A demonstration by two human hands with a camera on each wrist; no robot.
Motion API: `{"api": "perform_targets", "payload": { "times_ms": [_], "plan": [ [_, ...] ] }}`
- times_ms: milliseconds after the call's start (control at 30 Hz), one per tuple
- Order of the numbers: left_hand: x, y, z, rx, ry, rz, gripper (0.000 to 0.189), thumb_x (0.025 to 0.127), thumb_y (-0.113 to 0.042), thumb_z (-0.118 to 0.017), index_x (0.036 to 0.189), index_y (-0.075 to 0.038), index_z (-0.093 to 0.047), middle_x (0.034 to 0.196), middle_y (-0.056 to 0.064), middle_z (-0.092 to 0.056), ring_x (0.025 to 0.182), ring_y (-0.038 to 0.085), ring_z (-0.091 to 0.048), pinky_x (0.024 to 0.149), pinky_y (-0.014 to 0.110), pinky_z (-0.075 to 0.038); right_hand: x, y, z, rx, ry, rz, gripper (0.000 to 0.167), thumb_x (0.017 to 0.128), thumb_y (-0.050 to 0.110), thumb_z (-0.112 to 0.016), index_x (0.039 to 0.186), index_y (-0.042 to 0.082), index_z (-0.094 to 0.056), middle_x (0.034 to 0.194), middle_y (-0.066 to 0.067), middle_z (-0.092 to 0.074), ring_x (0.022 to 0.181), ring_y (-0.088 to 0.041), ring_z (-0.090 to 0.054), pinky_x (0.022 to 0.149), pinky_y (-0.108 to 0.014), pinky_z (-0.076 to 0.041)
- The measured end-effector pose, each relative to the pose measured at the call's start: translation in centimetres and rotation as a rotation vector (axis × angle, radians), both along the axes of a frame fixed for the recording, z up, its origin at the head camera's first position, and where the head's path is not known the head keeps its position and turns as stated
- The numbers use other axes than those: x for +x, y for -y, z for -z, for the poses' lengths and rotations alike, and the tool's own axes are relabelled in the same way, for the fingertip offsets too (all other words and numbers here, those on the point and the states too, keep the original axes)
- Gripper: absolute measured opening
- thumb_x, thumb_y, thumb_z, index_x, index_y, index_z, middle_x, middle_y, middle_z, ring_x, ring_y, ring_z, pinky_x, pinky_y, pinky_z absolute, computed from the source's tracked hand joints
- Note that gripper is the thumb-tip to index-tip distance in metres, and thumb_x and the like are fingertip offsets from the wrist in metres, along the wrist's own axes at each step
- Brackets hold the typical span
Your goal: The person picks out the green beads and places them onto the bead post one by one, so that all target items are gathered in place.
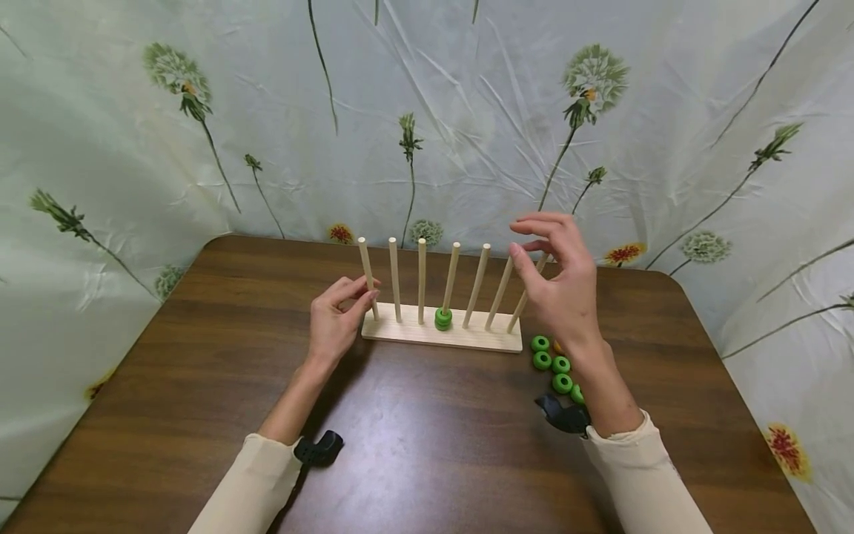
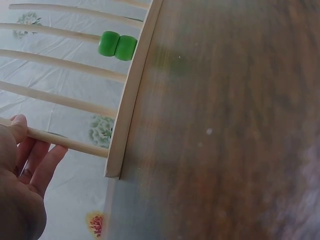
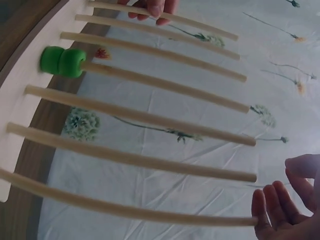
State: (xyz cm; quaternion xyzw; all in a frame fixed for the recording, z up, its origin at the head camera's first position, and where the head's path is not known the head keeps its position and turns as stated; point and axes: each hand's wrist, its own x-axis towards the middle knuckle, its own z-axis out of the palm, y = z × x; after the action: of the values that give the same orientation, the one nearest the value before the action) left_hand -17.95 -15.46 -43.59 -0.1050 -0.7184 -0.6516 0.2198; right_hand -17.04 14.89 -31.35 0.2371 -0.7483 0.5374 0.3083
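Note:
A pale wooden stand (image 1: 407, 333) with several upright pegs is on the table. Two green beads (image 1: 443, 319) are stacked at the foot of its middle peg (image 1: 451, 278). My left hand (image 1: 336, 315) pinches the leftmost peg (image 2: 82, 146) between thumb and fingers, low down in the head view. On the other side, my right hand (image 1: 563, 282) is raised by the rightmost pegs, thumb and fingers apart with nothing between them. In the right wrist view its fingertips (image 3: 260, 207) are right at the top end of the rightmost peg (image 3: 150, 214).
Several loose green beads (image 1: 543, 360) lie right of the stand, some partly behind my right wrist. An orange piece (image 1: 557, 346) shows beside them, mostly hidden. A flower-patterned curtain (image 1: 467, 148) hangs behind the dark wooden table (image 1: 414, 460).

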Motion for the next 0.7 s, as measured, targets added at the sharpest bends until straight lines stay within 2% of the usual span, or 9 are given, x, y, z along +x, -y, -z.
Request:
{"api": "perform_targets", "payload": {
  "times_ms": [133,267,467,700],
  "plan": [
    [0.1,0.1,0.0,0.007,0.005,0.0,0.021,0.09,0.005,-0.077,0.111,0.009,-0.077,0.096,0.012,-0.071,0.086,0.001,-0.069,0.074,0.017,-0.065,0.1,-0.6,0.3,-0.111,-0.037,0.014,0.017,0.092,-0.009,-0.068,0.108,-0.007,-0.073,0.116,0.006,-0.065,0.112,-0.013,-0.062,0.091,-0.02,-0.058],
    [0.0,0.1,0.0,0.004,-0.002,0.008,0.02,0.091,0.003,-0.077,0.111,0.007,-0.078,0.096,0.008,-0.072,0.087,0.0,-0.07,0.075,0.017,-0.065,0.1,-1.6,0.7,-0.185,-0.09,0.048,0.012,0.09,-0.011,-0.067,0.101,-0.01,-0.072,0.11,0.006,-0.067,0.106,-0.015,-0.064,0.089,-0.02,-0.059],
    [0.0,0.1,0.0,0.014,-0.011,0.008,0.021,0.091,0.005,-0.075,0.112,0.009,-0.076,0.096,0.006,-0.071,0.087,0.0,-0.07,0.076,0.017,-0.065,0.2,-3.4,1.7,-0.119,-0.034,0.044,0.014,0.089,-0.013,-0.069,0.103,-0.011,-0.071,0.107,0.006,-0.066,0.105,-0.014,-0.062,0.087,-0.02,-0.058],
    [0.1,0.0,0.0,0.013,-0.01,0.008,0.021,0.091,0.005,-0.076,0.111,0.009,-0.077,0.097,0.014,-0.071,0.087,0.001,-0.07,0.076,0.018,-0.065,0.9,-5.1,3.1,0.005,0.051,0.075,0.02,0.088,-0.014,-0.071,0.106,-0.006,-0.073,0.109,0.01,-0.065,0.102,-0.006,-0.062,0.087,-0.013,-0.056]
  ]
}}
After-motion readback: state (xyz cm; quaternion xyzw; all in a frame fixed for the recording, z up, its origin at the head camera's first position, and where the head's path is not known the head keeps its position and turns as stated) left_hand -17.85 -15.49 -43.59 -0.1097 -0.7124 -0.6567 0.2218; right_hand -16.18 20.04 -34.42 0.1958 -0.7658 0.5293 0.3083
